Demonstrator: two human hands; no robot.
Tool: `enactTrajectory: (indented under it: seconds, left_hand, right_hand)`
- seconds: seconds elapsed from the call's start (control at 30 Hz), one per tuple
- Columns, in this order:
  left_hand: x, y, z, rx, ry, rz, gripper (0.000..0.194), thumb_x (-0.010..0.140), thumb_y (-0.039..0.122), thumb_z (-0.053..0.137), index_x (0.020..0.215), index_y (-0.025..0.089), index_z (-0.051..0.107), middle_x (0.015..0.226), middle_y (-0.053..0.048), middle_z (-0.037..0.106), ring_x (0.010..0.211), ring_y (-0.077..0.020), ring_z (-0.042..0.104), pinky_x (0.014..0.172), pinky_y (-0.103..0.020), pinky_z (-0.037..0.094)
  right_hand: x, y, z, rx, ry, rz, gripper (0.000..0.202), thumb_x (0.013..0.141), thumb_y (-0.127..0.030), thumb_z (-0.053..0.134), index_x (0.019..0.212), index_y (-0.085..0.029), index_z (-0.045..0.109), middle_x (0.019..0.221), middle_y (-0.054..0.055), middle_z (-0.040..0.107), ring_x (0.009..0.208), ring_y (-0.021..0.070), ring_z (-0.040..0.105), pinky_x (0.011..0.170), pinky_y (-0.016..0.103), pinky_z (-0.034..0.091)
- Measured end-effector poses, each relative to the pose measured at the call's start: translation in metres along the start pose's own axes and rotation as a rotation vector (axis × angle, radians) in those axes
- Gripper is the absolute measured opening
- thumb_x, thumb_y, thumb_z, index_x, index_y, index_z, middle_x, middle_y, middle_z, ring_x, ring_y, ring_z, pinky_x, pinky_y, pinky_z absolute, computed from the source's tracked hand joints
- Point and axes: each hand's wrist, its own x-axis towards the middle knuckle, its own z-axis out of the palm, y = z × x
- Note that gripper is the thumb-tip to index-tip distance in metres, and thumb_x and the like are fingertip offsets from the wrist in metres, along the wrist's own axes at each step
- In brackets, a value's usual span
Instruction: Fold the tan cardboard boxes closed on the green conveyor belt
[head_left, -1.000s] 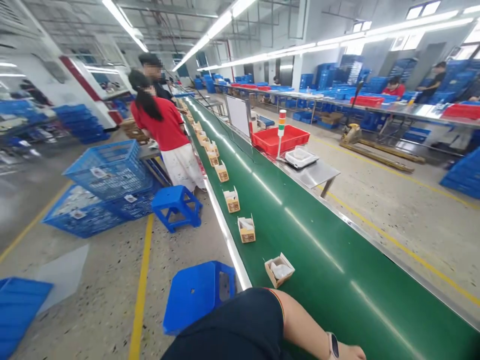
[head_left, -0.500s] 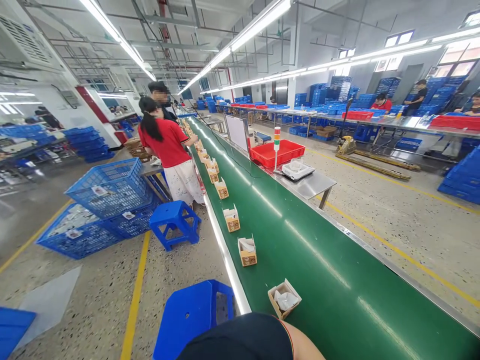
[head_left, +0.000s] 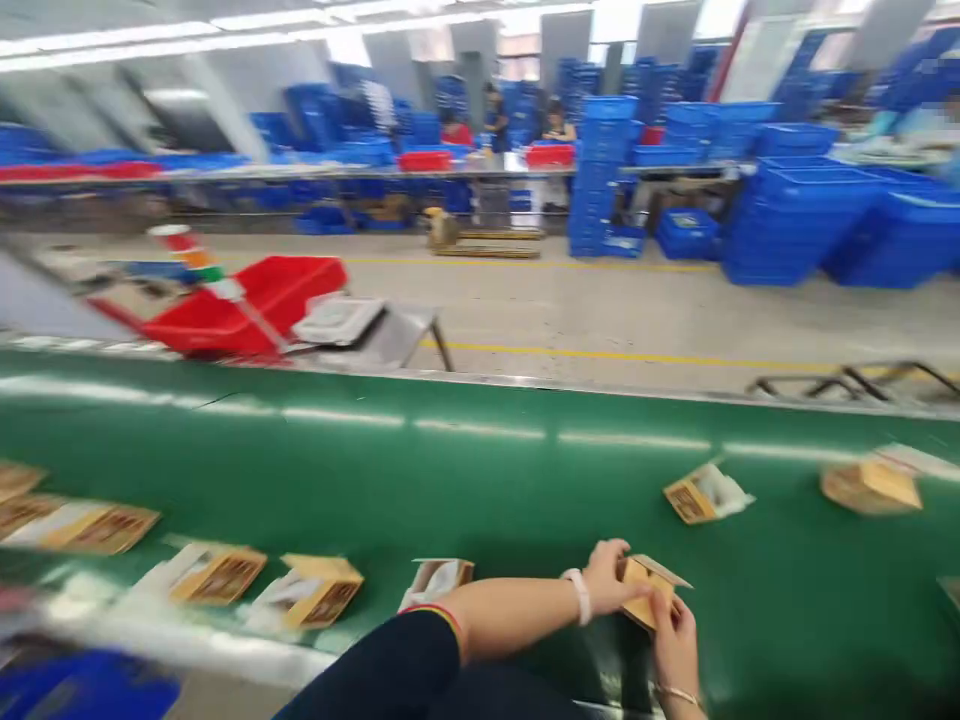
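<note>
The left hand [head_left: 609, 580] and right hand [head_left: 675, 640] grip a small carton [head_left: 637, 580] toward the belt's [head_left: 450, 480] near edge; uneven squeezing could crease its flap [head_left: 670, 571]. Farther out, white wrapping [head_left: 724, 492] overhanging another carton [head_left: 688, 502] could snag.

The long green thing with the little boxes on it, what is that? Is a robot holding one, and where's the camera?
There is no robot here, just a person with two bare hands. The camera sits on the person's head, so you look forward and down, as their eyes would. The long green surface looks like a conveyor belt, which can carry things along. The left hand and the right hand hold one small cardboard box between them. More little boxes lie on the green, some with something white inside, too blurry to name. Across the belt is a big red tub.
</note>
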Motion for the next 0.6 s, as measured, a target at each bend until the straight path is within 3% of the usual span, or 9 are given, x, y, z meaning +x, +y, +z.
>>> enactTrajectory:
  seconds: [0.07,0.17,0.27,0.33,0.4,0.5,0.6]
  left_hand:
    - [-0.015,0.005,-0.007,0.057,-0.074,0.251,0.101,0.043,0.04,0.086,0.131,0.023,0.041,0.136,-0.013,0.044,0.125,-0.0341,0.042,0.105,-0.053,0.034]
    - [-0.029,0.007,-0.013,0.131,-0.127,0.358,0.095,0.044,0.029,0.086,0.128,0.023,0.043,0.13,-0.012,0.051,0.121,-0.0341,0.046,0.103,-0.055,0.035]
    - [-0.026,0.005,-0.023,0.14,-0.024,0.345,0.082,0.051,0.022,0.083,0.124,0.023,0.046,0.123,-0.009,0.057,0.115,-0.0299,0.053,0.099,-0.051,0.04]
    - [-0.014,0.002,-0.042,0.11,0.088,0.323,0.077,0.053,0.021,0.081,0.122,0.023,0.047,0.121,-0.007,0.058,0.113,-0.0278,0.055,0.099,-0.048,0.041]
    - [0.002,-0.002,-0.068,0.068,0.231,0.269,0.074,0.057,0.022,0.079,0.123,0.023,0.045,0.12,-0.007,0.058,0.114,-0.0272,0.055,0.1,-0.047,0.041]
    - [0.017,-0.007,-0.098,0.058,0.479,0.169,0.083,0.059,0.024,0.078,0.131,0.023,0.036,0.128,-0.01,0.052,0.123,-0.0304,0.048,0.104,-0.05,0.036]
    - [0.008,-0.013,-0.094,0.162,0.787,0.122,0.095,0.064,0.034,0.076,0.141,0.018,0.022,0.143,-0.02,0.034,0.135,-0.0359,0.031,0.108,-0.054,0.029]
  right_hand:
    - [-0.002,0.0,-0.01,0.035,0.208,-0.063,0.04,0.079,-0.053,0.053,0.101,-0.019,0.052,0.091,0.006,0.06,0.078,0.0216,0.061,0.063,0.032,0.051]
    - [0.031,-0.013,-0.023,-0.07,0.408,-0.159,0.059,0.075,-0.05,0.058,0.121,-0.018,0.04,0.114,0.014,0.051,0.099,0.0253,0.055,0.078,0.04,0.049]
    - [0.094,-0.036,-0.029,-0.235,0.319,-0.283,0.079,0.061,-0.052,0.068,0.123,-0.013,0.039,0.122,0.019,0.045,0.113,0.0329,0.046,0.09,0.051,0.041]
    - [0.135,-0.053,-0.025,-0.263,0.227,-0.302,0.085,0.051,-0.048,0.074,0.121,-0.012,0.041,0.123,0.019,0.046,0.116,0.0353,0.043,0.096,0.055,0.036]
    - [0.162,-0.066,-0.013,-0.198,0.136,-0.244,0.077,0.05,-0.042,0.074,0.115,-0.014,0.044,0.114,0.015,0.052,0.107,0.0311,0.05,0.092,0.051,0.041]
    - [0.157,-0.071,0.008,-0.141,0.136,-0.168,0.07,0.054,-0.039,0.073,0.111,-0.013,0.042,0.102,0.012,0.057,0.09,0.0246,0.057,0.079,0.042,0.049]
    - [0.1,-0.055,0.024,-0.173,0.261,-0.14,0.072,0.057,-0.041,0.073,0.113,-0.011,0.039,0.103,0.015,0.054,0.091,0.0275,0.056,0.077,0.043,0.048]
